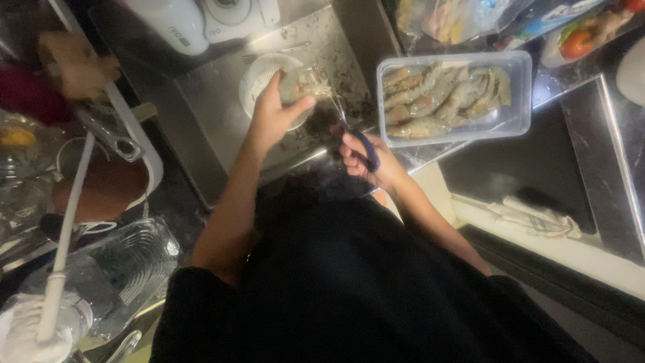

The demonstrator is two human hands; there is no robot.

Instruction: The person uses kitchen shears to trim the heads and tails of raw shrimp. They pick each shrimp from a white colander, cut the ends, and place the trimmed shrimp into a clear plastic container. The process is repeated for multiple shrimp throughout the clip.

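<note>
The left hand (272,114) holds a shrimp (302,84) tight over the sink (222,114). The right hand (369,161) grips blue scissors (366,149) just beside it. A tub (517,87) of shrimps sits at the sink's right edge.

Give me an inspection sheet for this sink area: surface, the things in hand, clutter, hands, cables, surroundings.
Surface: steel sink, wet and speckled with scraps; dark counter to its right.
Things in hand: one raw shrimp held over the sink; blue-handled scissors with blades pointing at it.
Clutter: clear tray of shrimp on the sink edge; white strainer in the sink; crumpled cloth on the ledge.
Hands: left hand grips the shrimp; right hand holds the scissors, fingers through the loops.
Cables: nothing seen.
Surroundings: dim light; white mop and clear containers at left; packaged food behind the tray.
</note>
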